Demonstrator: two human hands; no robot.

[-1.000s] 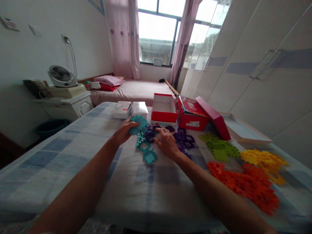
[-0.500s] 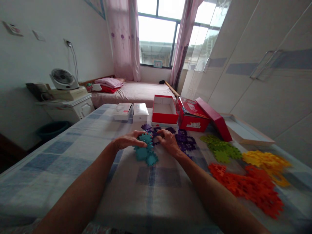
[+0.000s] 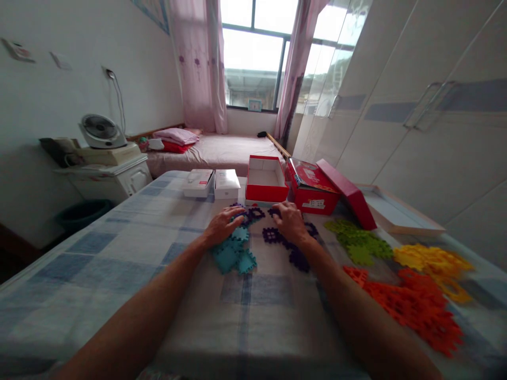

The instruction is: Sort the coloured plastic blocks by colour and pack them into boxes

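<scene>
Your arms stretch forward over the table (image 3: pixel 119 253). Your left hand (image 3: pixel 222 226) lies open on the teal pieces (image 3: pixel 233 256); your right hand (image 3: pixel 291 221) rests open on the purple pieces (image 3: pixel 277 236), mid-table.

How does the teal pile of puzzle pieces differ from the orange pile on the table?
The teal pile is small and compact, and the left hand rests on its far edge. The orange pile is larger, spread loosely, and lies untouched toward the right, apart from both hands. Both are flat, notched interlocking pieces on the checked tablecloth.
</scene>
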